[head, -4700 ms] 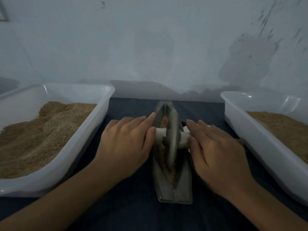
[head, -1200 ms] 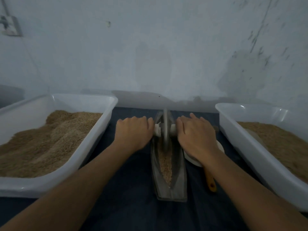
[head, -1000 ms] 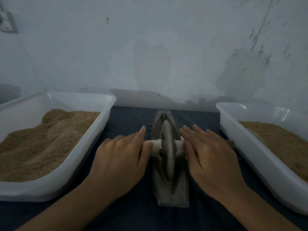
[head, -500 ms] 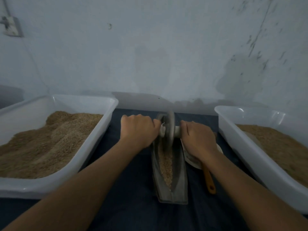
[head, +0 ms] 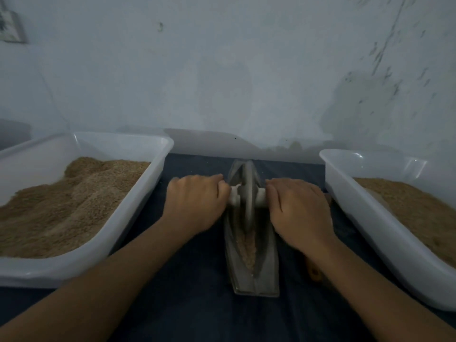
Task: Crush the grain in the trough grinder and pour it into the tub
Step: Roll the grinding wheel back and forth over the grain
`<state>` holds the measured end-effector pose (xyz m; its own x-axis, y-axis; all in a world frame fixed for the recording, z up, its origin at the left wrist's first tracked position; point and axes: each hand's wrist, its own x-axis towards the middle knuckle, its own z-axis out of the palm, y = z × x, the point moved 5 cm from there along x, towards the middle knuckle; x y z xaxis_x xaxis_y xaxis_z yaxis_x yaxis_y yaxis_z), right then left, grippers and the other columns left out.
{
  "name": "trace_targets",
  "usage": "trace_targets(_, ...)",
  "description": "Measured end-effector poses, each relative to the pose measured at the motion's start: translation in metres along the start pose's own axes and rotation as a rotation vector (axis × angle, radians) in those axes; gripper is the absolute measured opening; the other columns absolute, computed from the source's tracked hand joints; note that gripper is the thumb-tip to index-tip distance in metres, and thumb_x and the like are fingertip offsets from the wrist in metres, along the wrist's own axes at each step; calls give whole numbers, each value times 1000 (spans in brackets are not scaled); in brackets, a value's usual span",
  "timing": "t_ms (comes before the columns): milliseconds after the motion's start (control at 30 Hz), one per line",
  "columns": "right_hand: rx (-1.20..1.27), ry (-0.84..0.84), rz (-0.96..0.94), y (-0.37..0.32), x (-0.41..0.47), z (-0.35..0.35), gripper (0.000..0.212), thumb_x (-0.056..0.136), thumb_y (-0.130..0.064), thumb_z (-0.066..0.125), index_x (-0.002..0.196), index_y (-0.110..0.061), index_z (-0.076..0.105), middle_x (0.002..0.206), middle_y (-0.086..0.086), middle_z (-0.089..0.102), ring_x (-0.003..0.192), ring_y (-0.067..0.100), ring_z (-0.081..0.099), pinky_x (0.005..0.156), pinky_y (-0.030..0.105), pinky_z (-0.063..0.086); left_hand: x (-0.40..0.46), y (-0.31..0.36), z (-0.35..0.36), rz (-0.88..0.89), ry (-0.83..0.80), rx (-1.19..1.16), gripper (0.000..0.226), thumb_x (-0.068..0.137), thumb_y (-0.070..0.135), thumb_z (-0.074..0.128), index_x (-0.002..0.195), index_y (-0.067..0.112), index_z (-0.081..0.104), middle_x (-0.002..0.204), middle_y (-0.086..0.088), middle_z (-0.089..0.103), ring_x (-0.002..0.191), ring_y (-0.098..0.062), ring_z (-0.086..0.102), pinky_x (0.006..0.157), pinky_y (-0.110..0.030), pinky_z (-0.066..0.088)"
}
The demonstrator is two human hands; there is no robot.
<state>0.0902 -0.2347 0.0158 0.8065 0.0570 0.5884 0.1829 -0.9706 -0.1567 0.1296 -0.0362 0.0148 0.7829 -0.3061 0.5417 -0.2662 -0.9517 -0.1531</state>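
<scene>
A grey metal trough grinder (head: 265,272) lies lengthwise on the dark cloth, with brown grain (head: 246,248) in its groove. The grinding wheel (head: 247,193) stands upright in the far half of the trough on a white axle (head: 260,199). My left hand (head: 195,206) grips the left end of the axle with curled fingers. My right hand (head: 298,211) grips the right end the same way. A white tub (head: 153,178) heaped with brown grain stands on the left. A second white tub (head: 370,218) with finer brown grain stands on the right.
A wooden handle (head: 314,272) pokes out from under my right forearm beside the trough. A pale wall closes off the far side just behind the cloth (head: 197,304). Both tubs flank the trough closely.
The wheel rolls back and forth along the trough. Since half a second ago it and both hands have come slightly toward me from the far end.
</scene>
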Motion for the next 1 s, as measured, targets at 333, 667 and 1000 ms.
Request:
trace_targets(333, 13, -40, 49, 6, 7, 6, 38, 109, -35, 32, 109, -27, 69, 101, -4, 70, 101, 21, 65, 92, 39, 45, 13, 8, -4, 22, -44, 51, 26, 102, 31, 33, 95, 25, 57, 88, 3, 65, 64, -21, 50, 59, -34, 34)
trace_targets(667, -35, -35, -51, -10, -34, -20, 55, 107, -45, 27, 146, -21, 56, 144, -2, 61, 136, 18, 52, 121, 42, 32, -44, 1, -27, 45, -41, -142, 65, 106, 46, 10, 151, 18, 47, 137, 2, 66, 100, -21, 67, 75, -38, 52)
trace_targets(1000, -31, -133, 131, 13, 58, 26, 57, 108, -41, 24, 69, -18, 58, 70, -4, 51, 73, 22, 55, 78, 40, 38, 53, -1, 20, -92, -178, 12, 22, 102, 29, 31, 84, 23, 43, 98, -7, 67, 87, -34, 60, 68, -43, 31)
